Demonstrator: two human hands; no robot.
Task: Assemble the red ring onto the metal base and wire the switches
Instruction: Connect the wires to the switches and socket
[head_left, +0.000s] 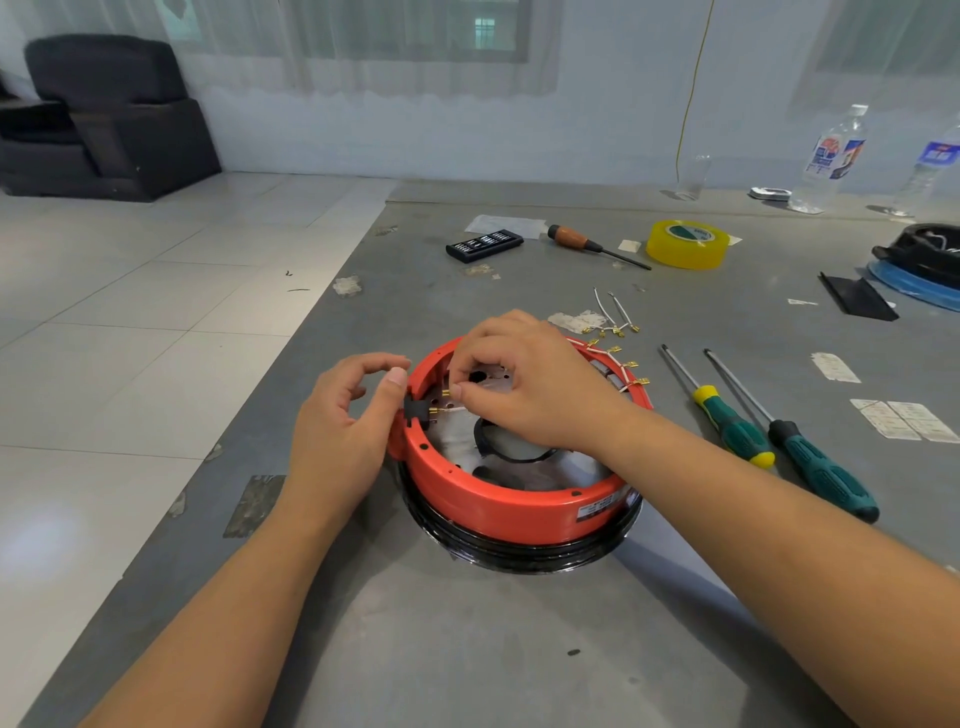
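Note:
The red ring (498, 506) sits on the round metal base (457, 441), which rests on a black rim on the grey table. A black switch (415, 408) is set in the ring's left wall, with brass terminals pointing inward. My left hand (345, 421) is at the ring's outer left side, its thumb pressing by the switch. My right hand (524, 379) reaches inside the ring and pinches a white wire with a brass connector (451, 391) near the switch terminals. More white wires with brass ends (621, 364) hang over the ring's far right edge.
Two green-handled screwdrivers (732, 426) (821, 467) lie right of the ring. Loose white wires (613, 314) lie behind it. Farther back are a black bit case (484, 244), a wooden-handled screwdriver (576, 240), yellow tape (687, 244), two bottles (831, 156) and a black-and-blue device (924, 265).

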